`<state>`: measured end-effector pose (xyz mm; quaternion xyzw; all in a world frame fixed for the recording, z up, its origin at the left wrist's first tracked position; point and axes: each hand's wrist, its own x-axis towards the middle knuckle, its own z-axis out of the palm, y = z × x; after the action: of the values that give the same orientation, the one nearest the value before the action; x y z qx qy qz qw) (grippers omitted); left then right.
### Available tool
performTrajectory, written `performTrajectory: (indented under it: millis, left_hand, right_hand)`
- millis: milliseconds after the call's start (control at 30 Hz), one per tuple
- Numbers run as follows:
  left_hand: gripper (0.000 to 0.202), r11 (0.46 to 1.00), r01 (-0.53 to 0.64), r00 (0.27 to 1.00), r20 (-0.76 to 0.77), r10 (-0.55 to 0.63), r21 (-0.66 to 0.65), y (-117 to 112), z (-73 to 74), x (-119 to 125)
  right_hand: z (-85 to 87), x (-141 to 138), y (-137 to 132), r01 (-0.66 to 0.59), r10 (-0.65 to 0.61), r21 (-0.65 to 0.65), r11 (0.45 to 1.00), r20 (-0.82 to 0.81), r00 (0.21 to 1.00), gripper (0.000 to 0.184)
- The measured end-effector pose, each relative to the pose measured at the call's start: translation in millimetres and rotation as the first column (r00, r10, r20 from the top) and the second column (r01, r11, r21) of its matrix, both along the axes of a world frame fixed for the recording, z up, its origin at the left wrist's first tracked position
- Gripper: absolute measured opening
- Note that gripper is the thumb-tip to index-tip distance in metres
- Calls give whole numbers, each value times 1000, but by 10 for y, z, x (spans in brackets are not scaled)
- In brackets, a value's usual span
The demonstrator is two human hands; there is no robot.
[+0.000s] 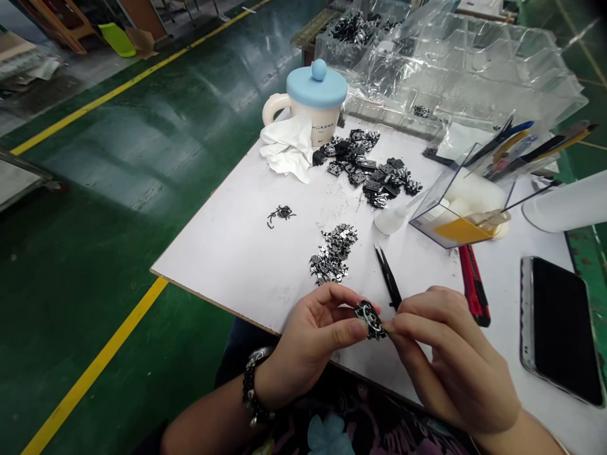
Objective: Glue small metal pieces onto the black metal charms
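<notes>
Between the thumb and fingers of my left hand [322, 335] is a small black part with shiny metal pieces [370, 319]. The thumb and forefinger of my right hand [450, 347] are pinched together at that part's right edge; whether they grip it or a tiny piece cannot be seen. Black tweezers [387, 275] lie just beyond my hands. A pile of small silver metal pieces [334, 253] is on the white table [227, 253], ahead of my left hand. Farther back sits a heap of black parts [367, 164], and to its left a little cluster of dark curled pieces [282, 213].
A mug with a blue lid [317, 95] and crumpled tissue [289, 148] stand at the back. On the right are a white nozzle bottle [391, 220], a clear holder with tools [459, 208], a red cutter [473, 284] and a phone [562, 328]. Plastic trays [465, 57] lie behind.
</notes>
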<state>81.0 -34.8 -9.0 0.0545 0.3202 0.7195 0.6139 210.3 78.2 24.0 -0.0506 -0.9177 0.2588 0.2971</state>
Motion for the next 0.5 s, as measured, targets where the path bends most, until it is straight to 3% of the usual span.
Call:
performTrajectory:
  millis: [267, 500]
  left_hand:
    - [27, 1000, -9, 1000, 4, 9, 22, 11, -9, -5]
    - [25, 999, -11, 1000, 3, 11, 39, 9, -20, -2]
  right_hand:
    - [7, -26, 1, -18, 19, -53, 998, 9, 1000, 25]
    - [40, -46, -39, 44, -46, -79, 996, -21, 999, 24]
